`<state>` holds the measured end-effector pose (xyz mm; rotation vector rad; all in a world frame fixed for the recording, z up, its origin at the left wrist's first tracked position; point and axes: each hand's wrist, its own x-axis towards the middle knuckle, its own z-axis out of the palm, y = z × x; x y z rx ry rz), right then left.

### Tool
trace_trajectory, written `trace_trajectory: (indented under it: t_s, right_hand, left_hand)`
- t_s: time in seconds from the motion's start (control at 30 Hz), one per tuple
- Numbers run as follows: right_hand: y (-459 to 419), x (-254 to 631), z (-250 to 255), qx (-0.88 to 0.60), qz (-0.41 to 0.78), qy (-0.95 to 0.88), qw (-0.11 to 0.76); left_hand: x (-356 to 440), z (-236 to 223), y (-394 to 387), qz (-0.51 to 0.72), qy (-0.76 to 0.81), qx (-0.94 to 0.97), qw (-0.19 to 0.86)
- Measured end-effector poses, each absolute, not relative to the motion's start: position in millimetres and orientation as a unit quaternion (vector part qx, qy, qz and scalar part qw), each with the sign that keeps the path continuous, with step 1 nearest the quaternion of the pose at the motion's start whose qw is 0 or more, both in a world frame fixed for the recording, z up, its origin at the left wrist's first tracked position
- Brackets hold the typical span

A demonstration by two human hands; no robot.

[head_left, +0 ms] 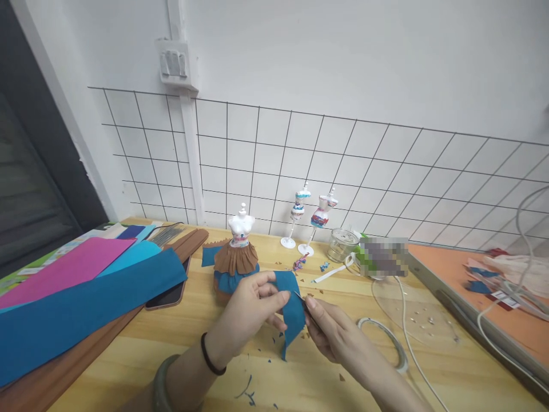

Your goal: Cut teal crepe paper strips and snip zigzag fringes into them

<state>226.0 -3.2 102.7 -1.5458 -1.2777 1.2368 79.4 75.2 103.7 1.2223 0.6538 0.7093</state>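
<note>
A teal fabric strip [293, 320] hangs curved above the table. Its upper end is gripped by my left hand [257, 303], thumb pressed against the cloth. My right hand [332, 329] is closed around a slim dark tool with a pointed metal tip [299, 296]. The tip lies against the strip's face near my left thumb; the tool's handle is mostly hidden by my fingers, so I cannot tell its kind. Just behind my left hand stands a small white dress form [241, 226] wearing a gathered brown ruffle [235, 259] over teal cloth [229, 281].
Fabric pieces, including a long teal one [94, 300], lie on the left over a phone [169, 297]. Two small dress forms [301, 209] and a glass jar [341, 246] stand behind. A tape roll [401, 357], white cable [405, 323] and orange board [446, 272] are right. Scraps dot the table.
</note>
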Motion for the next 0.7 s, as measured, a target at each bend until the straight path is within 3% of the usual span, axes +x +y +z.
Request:
trace_trajectory:
  t_s: [0.7]
  right_hand:
    - [-0.6, 227.6, 97.8, -0.594, 0.463, -0.494, 0.435]
  left_hand:
    - [85.7, 95.9, 69.5, 0.334, 0.324, 0.609, 0.642]
